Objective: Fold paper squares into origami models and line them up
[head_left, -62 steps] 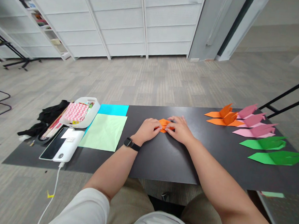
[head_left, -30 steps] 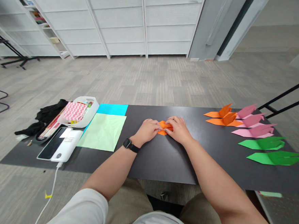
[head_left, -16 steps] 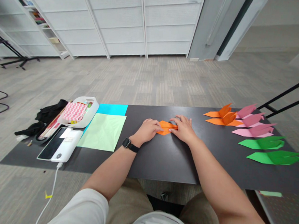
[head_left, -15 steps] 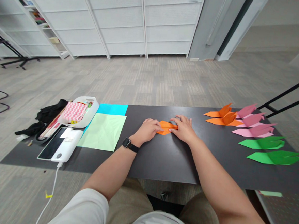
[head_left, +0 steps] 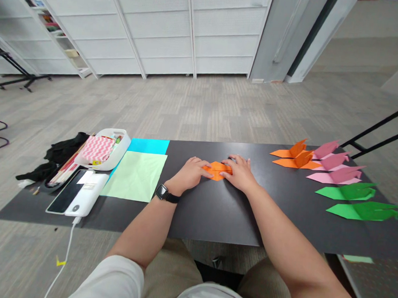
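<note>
Head view, left hand [head_left: 189,173]: fingers, fanned wider than a moment ago, touch the left end; pinch unclear.
Flat-folded orange paper [head_left: 217,172]: on the black rectangular desk [head_left: 211,220], left side more exposed, probably easier to crease.
Right hand [head_left: 241,173]: fingers bend over the right end; pinch unclear.

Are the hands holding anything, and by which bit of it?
Folded orange paper: the left hand is on its left end, the right hand on its right end. I can't tell whether they pinch or just press it.
</note>
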`<state>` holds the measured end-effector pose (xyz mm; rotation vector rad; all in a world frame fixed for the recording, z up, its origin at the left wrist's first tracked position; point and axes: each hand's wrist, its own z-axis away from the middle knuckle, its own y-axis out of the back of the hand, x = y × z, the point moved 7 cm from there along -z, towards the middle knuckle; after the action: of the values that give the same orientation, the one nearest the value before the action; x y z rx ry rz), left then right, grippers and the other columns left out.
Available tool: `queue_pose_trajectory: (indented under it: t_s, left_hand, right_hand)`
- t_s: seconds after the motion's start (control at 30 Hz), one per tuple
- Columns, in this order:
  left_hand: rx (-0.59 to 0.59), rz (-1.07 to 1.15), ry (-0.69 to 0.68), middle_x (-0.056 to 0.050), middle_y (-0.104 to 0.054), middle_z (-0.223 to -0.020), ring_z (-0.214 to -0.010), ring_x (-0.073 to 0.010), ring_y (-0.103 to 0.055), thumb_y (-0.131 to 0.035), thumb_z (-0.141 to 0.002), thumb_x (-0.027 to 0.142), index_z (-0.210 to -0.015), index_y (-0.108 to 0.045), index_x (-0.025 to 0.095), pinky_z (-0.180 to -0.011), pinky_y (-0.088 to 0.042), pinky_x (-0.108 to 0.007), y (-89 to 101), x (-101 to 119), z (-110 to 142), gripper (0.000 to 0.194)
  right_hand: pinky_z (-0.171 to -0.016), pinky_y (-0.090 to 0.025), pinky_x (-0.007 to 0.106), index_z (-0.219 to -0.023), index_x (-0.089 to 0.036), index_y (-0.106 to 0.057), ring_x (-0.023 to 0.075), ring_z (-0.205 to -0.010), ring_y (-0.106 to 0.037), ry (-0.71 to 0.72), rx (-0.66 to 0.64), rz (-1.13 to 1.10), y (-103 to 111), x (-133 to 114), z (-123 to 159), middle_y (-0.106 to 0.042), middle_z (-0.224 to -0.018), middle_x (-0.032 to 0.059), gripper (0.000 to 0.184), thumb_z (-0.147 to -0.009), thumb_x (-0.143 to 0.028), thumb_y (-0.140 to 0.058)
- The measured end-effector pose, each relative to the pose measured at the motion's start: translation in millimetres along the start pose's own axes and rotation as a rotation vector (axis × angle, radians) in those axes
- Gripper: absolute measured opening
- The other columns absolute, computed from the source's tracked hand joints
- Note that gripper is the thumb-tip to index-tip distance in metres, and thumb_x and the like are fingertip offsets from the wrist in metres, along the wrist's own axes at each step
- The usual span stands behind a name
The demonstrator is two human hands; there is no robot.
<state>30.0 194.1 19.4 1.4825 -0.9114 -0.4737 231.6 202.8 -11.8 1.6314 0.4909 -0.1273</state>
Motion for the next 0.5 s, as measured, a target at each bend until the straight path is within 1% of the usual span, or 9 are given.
queue_pose_trajectory:
  t_s: [0.07, 0.13, 0.27, 0.3, 0.33, 0.4, 0.43, 0.5]
  left_hand:
    - [0.005, -0.016, 0.032, 0.001, -0.067, -0.146, -0.123, -0.0251, -0.06, -0.057, -0.093, 0.0, -0.119, -0.082, 0.045, -0.116, -0.041, -0.052, 4.0, -3.7, 4.8, 0.058]
    - [0.018, -0.018, 0.064, 0.001, -0.065, -0.149, -0.124, -0.0269, -0.059, -0.057, -0.09, -0.001, -0.116, -0.084, 0.044, -0.115, -0.043, -0.054, 9.1, -5.9, 8.3, 0.058]
    - [0.074, 0.041, 0.055, -0.001, -0.068, -0.146, -0.124, -0.0272, -0.06, -0.055, -0.085, -0.003, -0.1, -0.088, 0.034, -0.113, -0.047, -0.052, 20.3, -2.2, 7.9, 0.051]
    - [0.102, 0.071, 0.044, -0.001, -0.069, -0.143, -0.123, -0.0264, -0.061, -0.054, -0.086, -0.003, -0.1, -0.087, 0.032, -0.113, -0.048, -0.051, 23.4, -0.3, 6.5, 0.049]
    - [0.135, 0.104, 0.033, -0.002, -0.071, -0.14, -0.123, -0.0254, -0.062, -0.053, -0.087, -0.002, -0.103, -0.086, 0.03, -0.113, -0.049, -0.049, 26.1, 1.5, 4.8, 0.048]
    - [0.198, 0.157, 0.025, -0.004, -0.075, -0.133, -0.12, -0.0238, -0.065, -0.051, -0.091, 0.001, -0.115, -0.083, 0.026, -0.112, -0.051, -0.047, 29.3, 4.1, 1.5, 0.047]
    - [0.219, 0.171, 0.026, -0.005, -0.076, -0.13, -0.118, -0.0233, -0.067, -0.05, -0.093, 0.003, -0.12, -0.08, 0.024, -0.112, -0.051, -0.047, 29.1, 4.9, 0.0, 0.046]
    - [0.229, 0.177, 0.03, -0.007, -0.077, -0.127, -0.118, -0.023, -0.068, -0.05, -0.096, 0.006, -0.125, -0.077, 0.022, -0.113, -0.051, -0.047, 25.0, 6.7, -2.7, 0.043]
  right_hand:
    - [-0.121, -0.022, 0.081, -0.134, -0.033, -0.071, 0.04, -0.147, -0.044, 0.0, 0.011, 0.004, 1.0, 0.0, 0.1, -0.055, -0.153, 0.013, 0.042, -0.093, -0.046, -0.073]
    - [-0.121, -0.022, 0.081, -0.133, -0.033, -0.071, 0.0399, -0.147, -0.045, 0.0, 0.015, 0.001, 2.1, -0.6, 0.3, -0.055, -0.152, 0.0133, 0.042, -0.093, -0.045, -0.074]
    - [-0.121, -0.022, 0.081, -0.129, -0.031, -0.071, 0.0391, -0.147, -0.046, -0.003, 0.011, -0.026, 5.1, -1.8, 0.5, -0.056, -0.151, 0.0141, 0.041, -0.09, -0.042, -0.077]
    - [-0.121, -0.023, 0.081, -0.127, -0.03, -0.072, 0.0387, -0.147, -0.046, -0.001, 0.014, -0.037, 6.3, -2.3, 0.5, -0.056, -0.151, 0.0141, 0.039, -0.09, -0.041, -0.078]
    - [-0.122, -0.023, 0.08, -0.123, -0.03, -0.072, 0.0382, -0.147, -0.047, 0.006, 0.019, -0.047, 7.5, -3.0, 0.4, -0.056, -0.15, 0.0137, 0.036, -0.089, -0.039, -0.078]
    - [-0.122, -0.022, 0.079, -0.119, -0.03, -0.073, 0.0368, -0.146, -0.048, 0.035, 0.034, -0.065, 10.2, -5.5, 0.2, -0.056, -0.15, 0.0124, 0.032, -0.089, -0.036, -0.078]
    - [-0.123, -0.022, 0.079, -0.12, -0.031, -0.073, 0.0363, -0.146, -0.048, 0.052, 0.046, -0.071, 11.7, -6.8, 0.1, -0.056, -0.151, 0.0119, 0.032, -0.089, -0.035, -0.078]
    - [-0.124, -0.02, 0.078, -0.126, -0.033, -0.071, 0.0357, -0.147, -0.048, 0.081, 0.074, -0.078, 14.5, -8.7, -0.3, -0.055, -0.152, 0.0114, 0.038, -0.089, -0.031, -0.077]
